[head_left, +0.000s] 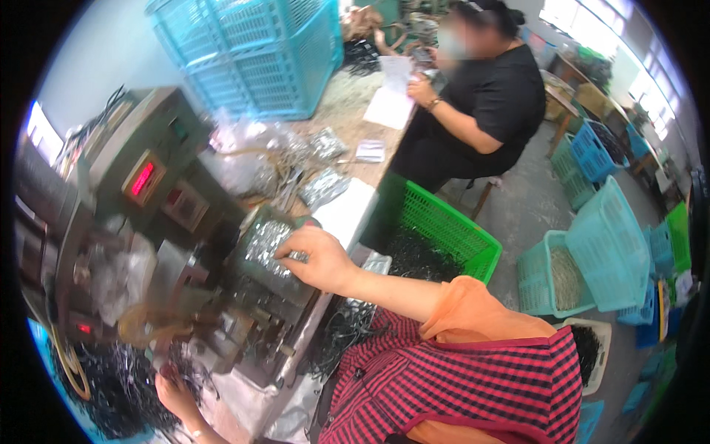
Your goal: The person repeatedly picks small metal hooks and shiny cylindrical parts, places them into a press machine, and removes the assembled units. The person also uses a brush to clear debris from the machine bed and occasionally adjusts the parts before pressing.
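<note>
My right hand [316, 257] is over a tray of small shiny metal pieces [268, 243]. Its thumb and forefinger are closed in a pinch, and whatever is between them is too small to name. Lower left, my left hand [176, 398] is at the near side of a bench machine [151, 170] with lit red displays. Its fingers are bent together beside a heap of thin black cables [111, 385]; blur hides what they hold. More black cables [344, 333] hang at the bench edge below my right forearm.
Clear plastic bags [248, 159] and silver packets lie behind the tray. Stacked blue crates [255, 55] stand farther back. A green crate [444, 229] with black parts is beside the bench. Another person [481, 96] sits across, handling papers. Pale blue crates [543, 270] stand on the floor at right.
</note>
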A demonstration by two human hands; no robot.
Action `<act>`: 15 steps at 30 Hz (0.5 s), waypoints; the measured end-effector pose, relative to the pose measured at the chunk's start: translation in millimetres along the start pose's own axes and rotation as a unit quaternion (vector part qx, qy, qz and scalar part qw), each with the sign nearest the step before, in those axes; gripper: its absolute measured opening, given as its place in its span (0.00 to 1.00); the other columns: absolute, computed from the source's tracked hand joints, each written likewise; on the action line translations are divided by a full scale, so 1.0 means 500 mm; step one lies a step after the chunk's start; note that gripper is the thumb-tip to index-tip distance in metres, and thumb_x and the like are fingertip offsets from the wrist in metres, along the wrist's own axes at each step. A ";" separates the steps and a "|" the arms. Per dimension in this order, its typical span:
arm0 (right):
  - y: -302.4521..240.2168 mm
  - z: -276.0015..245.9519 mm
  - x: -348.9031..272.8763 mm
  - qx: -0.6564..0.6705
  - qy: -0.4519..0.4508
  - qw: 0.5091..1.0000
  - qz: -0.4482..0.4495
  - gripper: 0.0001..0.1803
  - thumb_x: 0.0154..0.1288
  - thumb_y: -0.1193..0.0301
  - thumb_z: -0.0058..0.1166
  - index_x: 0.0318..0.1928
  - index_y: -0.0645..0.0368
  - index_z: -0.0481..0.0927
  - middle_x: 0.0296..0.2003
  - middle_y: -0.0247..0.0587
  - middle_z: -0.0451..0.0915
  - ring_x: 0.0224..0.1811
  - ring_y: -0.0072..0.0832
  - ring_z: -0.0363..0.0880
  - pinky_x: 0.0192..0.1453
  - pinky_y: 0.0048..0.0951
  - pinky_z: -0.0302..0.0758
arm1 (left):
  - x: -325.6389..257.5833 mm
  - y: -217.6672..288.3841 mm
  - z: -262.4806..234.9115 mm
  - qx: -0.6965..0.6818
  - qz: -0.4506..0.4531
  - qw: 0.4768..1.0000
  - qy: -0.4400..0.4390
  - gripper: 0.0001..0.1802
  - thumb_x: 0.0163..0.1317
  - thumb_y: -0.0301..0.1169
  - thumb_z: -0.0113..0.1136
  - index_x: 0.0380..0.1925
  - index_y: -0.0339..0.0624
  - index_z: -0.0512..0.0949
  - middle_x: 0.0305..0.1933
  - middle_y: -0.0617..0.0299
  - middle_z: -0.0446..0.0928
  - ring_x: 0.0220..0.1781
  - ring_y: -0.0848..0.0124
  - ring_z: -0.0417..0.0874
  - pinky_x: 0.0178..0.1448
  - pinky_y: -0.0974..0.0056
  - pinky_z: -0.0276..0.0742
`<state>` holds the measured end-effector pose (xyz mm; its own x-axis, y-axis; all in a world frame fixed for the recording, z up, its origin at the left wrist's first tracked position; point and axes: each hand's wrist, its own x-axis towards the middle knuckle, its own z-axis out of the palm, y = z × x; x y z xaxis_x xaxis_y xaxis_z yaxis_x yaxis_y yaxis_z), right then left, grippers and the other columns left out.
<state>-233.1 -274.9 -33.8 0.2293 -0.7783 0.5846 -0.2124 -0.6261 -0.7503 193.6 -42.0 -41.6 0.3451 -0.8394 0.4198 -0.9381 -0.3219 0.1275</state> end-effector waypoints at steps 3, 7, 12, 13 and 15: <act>-0.095 0.025 0.047 0.108 -0.074 0.991 -0.004 0.06 0.56 0.71 0.65 0.36 0.55 0.88 0.37 0.42 0.87 0.45 0.43 0.84 0.52 0.41 0.79 | 0.040 0.028 -0.020 -0.019 -0.103 0.995 -0.003 0.16 0.68 0.30 0.63 0.53 0.35 0.79 0.46 0.43 0.83 0.49 0.45 0.84 0.50 0.51 0.78; -0.148 0.106 0.075 0.133 -0.133 0.981 0.042 0.12 0.54 0.70 0.64 0.39 0.61 0.86 0.38 0.47 0.87 0.45 0.42 0.86 0.53 0.39 0.80 | 0.047 0.032 0.022 -0.115 -0.191 0.960 0.168 0.17 0.74 0.37 0.58 0.32 0.33 0.75 0.28 0.54 0.77 0.27 0.59 0.73 0.41 0.58 0.79; -0.161 0.143 0.041 0.311 -0.146 0.929 0.141 0.22 0.57 0.81 0.64 0.53 0.67 0.76 0.36 0.39 0.86 0.45 0.25 0.85 0.51 0.27 0.79 | -0.031 0.194 -0.037 -0.610 -0.236 0.676 0.339 0.09 0.76 0.35 0.58 0.42 0.40 0.74 0.39 0.62 0.79 0.37 0.75 0.80 0.31 0.68 0.81; -0.163 0.139 0.043 0.314 -0.153 0.925 0.150 0.23 0.57 0.81 0.64 0.54 0.67 0.76 0.36 0.38 0.85 0.44 0.23 0.84 0.50 0.26 0.79 | -0.025 0.252 -0.088 -0.635 -0.169 0.674 0.338 0.08 0.77 0.34 0.57 0.43 0.40 0.73 0.39 0.61 0.79 0.39 0.73 0.81 0.34 0.68 0.82; -0.167 0.134 0.052 0.313 -0.171 0.920 0.165 0.24 0.57 0.81 0.65 0.55 0.66 0.76 0.36 0.37 0.85 0.44 0.21 0.83 0.49 0.25 0.78 | -0.005 0.349 -0.176 -0.630 -0.017 0.703 0.329 0.07 0.76 0.30 0.57 0.44 0.38 0.73 0.40 0.58 0.80 0.41 0.71 0.81 0.41 0.66 0.84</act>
<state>-145.6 -239.4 23.3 0.5585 -0.7932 0.2428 0.2396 -0.1260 -0.9627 26.5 -57.6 58.5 0.6697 -0.3221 0.6691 -0.3530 0.6547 0.6684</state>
